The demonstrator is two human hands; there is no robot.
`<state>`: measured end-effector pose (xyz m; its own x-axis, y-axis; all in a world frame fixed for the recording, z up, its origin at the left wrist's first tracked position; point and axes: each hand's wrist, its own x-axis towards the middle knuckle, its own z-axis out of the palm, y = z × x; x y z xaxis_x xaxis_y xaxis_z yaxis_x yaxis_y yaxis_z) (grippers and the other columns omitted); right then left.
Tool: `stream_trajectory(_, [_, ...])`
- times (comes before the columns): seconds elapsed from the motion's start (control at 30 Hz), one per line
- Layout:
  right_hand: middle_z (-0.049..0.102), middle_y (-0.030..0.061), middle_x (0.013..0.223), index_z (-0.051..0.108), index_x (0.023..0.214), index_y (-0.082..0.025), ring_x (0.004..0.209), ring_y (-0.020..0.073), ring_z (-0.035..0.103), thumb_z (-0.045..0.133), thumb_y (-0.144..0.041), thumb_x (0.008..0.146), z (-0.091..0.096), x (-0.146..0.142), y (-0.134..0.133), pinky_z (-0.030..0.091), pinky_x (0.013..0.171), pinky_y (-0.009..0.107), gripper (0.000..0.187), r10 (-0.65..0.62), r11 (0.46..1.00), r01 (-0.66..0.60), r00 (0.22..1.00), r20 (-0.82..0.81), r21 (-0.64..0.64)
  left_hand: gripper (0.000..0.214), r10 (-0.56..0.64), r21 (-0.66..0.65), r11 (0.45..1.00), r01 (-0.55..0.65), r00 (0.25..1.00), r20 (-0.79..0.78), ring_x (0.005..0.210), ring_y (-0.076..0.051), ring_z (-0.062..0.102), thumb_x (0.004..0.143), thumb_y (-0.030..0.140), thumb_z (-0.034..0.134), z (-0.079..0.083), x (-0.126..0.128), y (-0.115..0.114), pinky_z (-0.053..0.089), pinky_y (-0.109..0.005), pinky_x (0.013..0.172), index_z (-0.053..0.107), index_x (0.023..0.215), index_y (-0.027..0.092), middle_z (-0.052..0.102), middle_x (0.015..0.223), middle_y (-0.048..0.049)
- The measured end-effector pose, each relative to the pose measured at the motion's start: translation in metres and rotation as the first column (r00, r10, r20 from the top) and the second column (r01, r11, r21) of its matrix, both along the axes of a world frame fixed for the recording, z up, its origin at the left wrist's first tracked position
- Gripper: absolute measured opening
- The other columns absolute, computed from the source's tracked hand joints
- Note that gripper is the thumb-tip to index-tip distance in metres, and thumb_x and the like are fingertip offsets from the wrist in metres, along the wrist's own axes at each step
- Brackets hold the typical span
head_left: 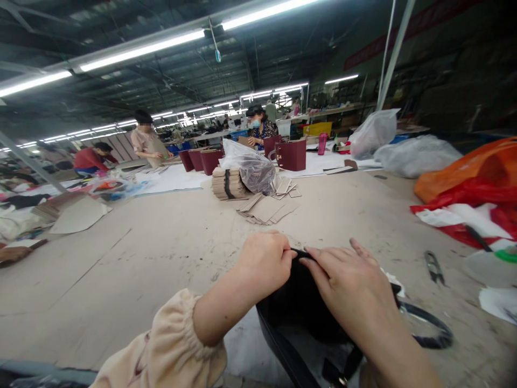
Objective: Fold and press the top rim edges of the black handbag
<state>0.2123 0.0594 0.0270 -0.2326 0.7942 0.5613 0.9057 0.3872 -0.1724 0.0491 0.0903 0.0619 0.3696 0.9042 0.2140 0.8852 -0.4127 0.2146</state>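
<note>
A black handbag (299,307) stands in front of me at the near edge of the table, its mouth towards me. My left hand (264,261) is closed on the far rim of the bag, thumb and fingers pinching the edge. Close beside it, my right hand (347,275) grips the same rim between thumb and fingers. A dark looped handle (430,326) lies out to the right of the bag. Near the bottom, a strap with a small metal fitting (341,380) hangs at the bag's near side. The bag's inside is too dark to make out.
Thread snips (434,268) lie on the table at right, near a clear container with a green rim (504,256) and an orange bag (468,167). Ahead are bundled cardboard pieces (228,184), loose pieces (266,209) and maroon bags (293,155). Several people work beyond.
</note>
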Motion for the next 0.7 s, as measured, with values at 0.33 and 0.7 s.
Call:
stream_trajectory(0.33, [0.070,-0.0004,0.077,0.068,0.080,-0.024,0.071,0.0159,0.063,0.054,-0.031,0.085,-0.003,0.001,0.006,0.031,0.100,0.042,0.017,-0.057,0.998,0.057,0.998,0.006,-0.016,0.021,0.020,0.002,1.000,-0.020,1.000,-0.024,0.072,-0.017,0.060,0.081,0.031,0.051,0.001,0.003,0.004,0.041,-0.027,0.065,0.065,0.071,0.018,0.067,0.075,-0.0035])
stream_trajectory(0.7, [0.070,-0.0003,0.073,0.070,0.074,-0.026,0.066,0.0180,0.064,0.051,-0.037,0.085,-0.003,0.032,0.000,0.045,0.073,0.034,0.025,-0.102,0.993,0.108,0.990,0.102,-0.057,0.023,0.031,0.004,1.000,-0.031,0.999,-0.017,0.074,-0.017,0.061,0.081,0.033,0.052,0.000,0.004,0.006,0.042,-0.027,0.067,0.066,0.072,0.018,0.068,0.077,-0.0037])
